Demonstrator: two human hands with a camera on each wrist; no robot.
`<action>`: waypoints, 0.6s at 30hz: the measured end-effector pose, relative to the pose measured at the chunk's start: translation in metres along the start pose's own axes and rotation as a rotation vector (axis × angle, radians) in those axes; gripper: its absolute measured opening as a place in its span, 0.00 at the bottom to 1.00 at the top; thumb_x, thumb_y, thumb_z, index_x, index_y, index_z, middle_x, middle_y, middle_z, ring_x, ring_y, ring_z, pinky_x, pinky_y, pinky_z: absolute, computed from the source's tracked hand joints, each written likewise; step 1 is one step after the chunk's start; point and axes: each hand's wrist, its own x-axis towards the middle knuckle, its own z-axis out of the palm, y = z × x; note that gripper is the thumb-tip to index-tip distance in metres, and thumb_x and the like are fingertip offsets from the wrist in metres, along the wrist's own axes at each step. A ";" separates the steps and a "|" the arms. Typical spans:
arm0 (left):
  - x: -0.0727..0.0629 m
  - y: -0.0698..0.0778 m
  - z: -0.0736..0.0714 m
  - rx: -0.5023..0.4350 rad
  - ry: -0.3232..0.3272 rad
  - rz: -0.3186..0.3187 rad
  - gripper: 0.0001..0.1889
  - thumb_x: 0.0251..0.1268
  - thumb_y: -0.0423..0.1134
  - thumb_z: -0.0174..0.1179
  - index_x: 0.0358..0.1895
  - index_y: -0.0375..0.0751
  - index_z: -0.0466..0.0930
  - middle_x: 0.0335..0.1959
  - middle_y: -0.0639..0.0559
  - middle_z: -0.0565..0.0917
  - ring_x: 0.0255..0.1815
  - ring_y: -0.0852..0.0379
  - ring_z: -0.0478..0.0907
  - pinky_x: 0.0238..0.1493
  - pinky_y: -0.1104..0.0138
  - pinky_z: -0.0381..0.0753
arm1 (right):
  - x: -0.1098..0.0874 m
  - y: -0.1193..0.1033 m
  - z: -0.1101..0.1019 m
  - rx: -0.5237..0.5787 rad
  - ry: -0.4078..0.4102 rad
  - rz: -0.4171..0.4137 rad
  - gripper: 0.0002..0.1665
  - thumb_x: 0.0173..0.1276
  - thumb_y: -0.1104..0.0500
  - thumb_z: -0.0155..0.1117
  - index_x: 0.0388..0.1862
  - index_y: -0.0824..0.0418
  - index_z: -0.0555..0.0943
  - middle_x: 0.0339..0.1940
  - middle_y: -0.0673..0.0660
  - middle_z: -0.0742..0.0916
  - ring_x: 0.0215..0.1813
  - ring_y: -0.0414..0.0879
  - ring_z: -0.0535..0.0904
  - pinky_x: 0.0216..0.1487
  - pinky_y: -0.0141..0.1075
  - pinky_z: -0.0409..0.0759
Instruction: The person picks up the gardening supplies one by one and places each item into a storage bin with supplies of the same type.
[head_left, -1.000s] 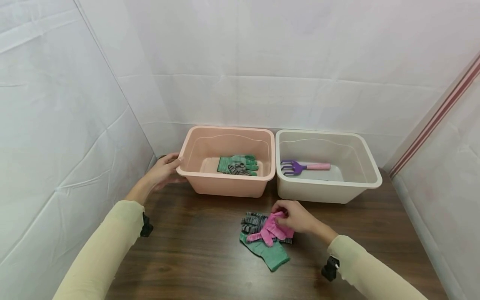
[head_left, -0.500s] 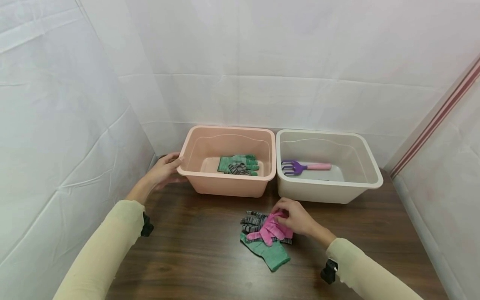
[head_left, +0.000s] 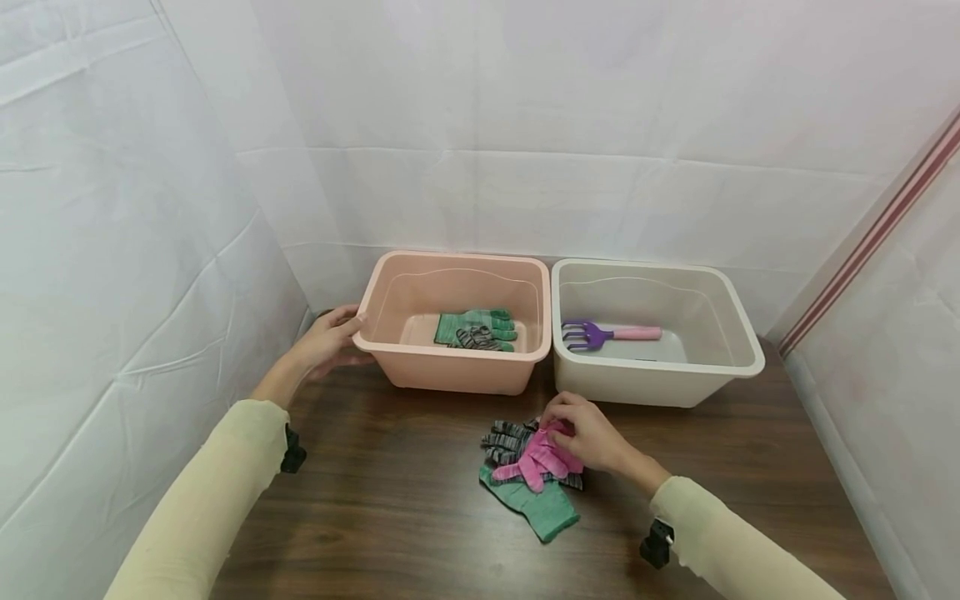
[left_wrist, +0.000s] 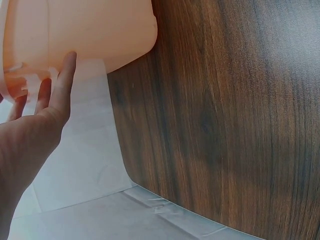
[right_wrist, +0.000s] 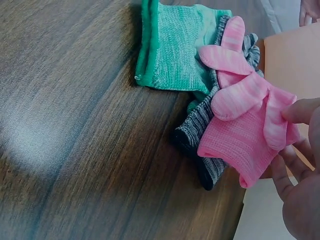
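My right hand (head_left: 588, 433) pinches a pink knit glove (right_wrist: 245, 120) between thumb and fingers, near the edge by its fingers. Under that glove lies a black-and-grey striped glove (head_left: 506, 442), partly hidden. A green glove (head_left: 551, 508) is beneath both, its cuff showing toward me. At the left, my left hand (head_left: 326, 342) holds the left rim of the peach-pink bin (head_left: 450, 371), thumb at the rim and fingers against the outer wall. Inside that bin are a green glove (head_left: 453, 327) and a striped grey glove (head_left: 476, 337).
Right beside the peach bin stands a cream bin (head_left: 637, 385), holding a purple hand rake (head_left: 592, 335) with a pink handle. Both bins are at the back of the dark wooden table (head_left: 390, 500). White sheeting (head_left: 570, 200) encloses the back and sides.
My right hand has shifted slightly away from me, with the pink glove still pinched. The left hand and both bins stay where they were.
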 end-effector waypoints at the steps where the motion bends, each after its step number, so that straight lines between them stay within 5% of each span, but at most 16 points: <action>1: 0.000 0.000 0.000 -0.003 -0.001 0.000 0.34 0.89 0.46 0.47 0.86 0.38 0.48 0.82 0.33 0.56 0.79 0.28 0.60 0.67 0.40 0.79 | 0.000 0.000 0.000 0.002 0.003 -0.001 0.12 0.68 0.68 0.74 0.40 0.49 0.87 0.48 0.45 0.82 0.52 0.44 0.79 0.55 0.46 0.84; 11: 0.000 0.000 0.000 -0.004 0.000 -0.006 0.33 0.89 0.46 0.48 0.86 0.39 0.49 0.82 0.32 0.57 0.79 0.28 0.60 0.67 0.39 0.79 | -0.002 0.000 0.005 0.035 -0.026 0.029 0.12 0.69 0.65 0.76 0.45 0.49 0.88 0.52 0.46 0.82 0.54 0.46 0.78 0.53 0.45 0.82; 18: 0.001 0.000 0.000 -0.006 -0.001 -0.006 0.34 0.89 0.45 0.48 0.86 0.38 0.48 0.82 0.32 0.56 0.79 0.28 0.61 0.68 0.37 0.77 | -0.002 -0.002 0.011 0.028 -0.043 0.094 0.12 0.67 0.60 0.80 0.47 0.49 0.88 0.56 0.48 0.81 0.61 0.49 0.76 0.64 0.50 0.81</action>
